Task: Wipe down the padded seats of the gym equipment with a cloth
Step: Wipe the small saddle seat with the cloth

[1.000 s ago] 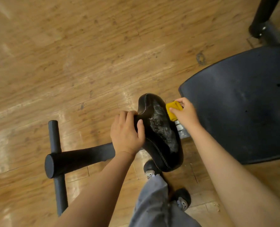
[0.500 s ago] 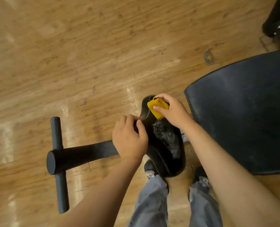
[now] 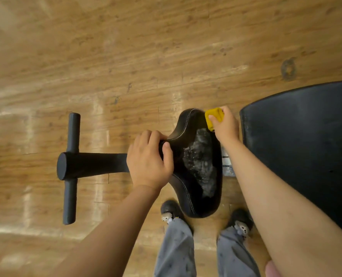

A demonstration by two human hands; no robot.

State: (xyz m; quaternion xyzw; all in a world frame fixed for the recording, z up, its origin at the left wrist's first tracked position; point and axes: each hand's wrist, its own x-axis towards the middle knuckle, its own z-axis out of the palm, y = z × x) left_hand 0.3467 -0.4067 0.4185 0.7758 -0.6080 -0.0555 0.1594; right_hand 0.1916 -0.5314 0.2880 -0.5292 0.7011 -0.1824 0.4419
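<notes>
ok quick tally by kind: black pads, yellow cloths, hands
black pads: 2, the small seat and the large pad
yellow cloth: 1
hands: 2, left hand and right hand
total: 5

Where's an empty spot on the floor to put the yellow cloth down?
Widest bare floor lies beyond the small seat and T-shaped bar. Another bare strip runs left of that bar. Crowded: round the shoes, and the narrow gap between seat and big black pad, where the right hand holds the cloth.
</notes>
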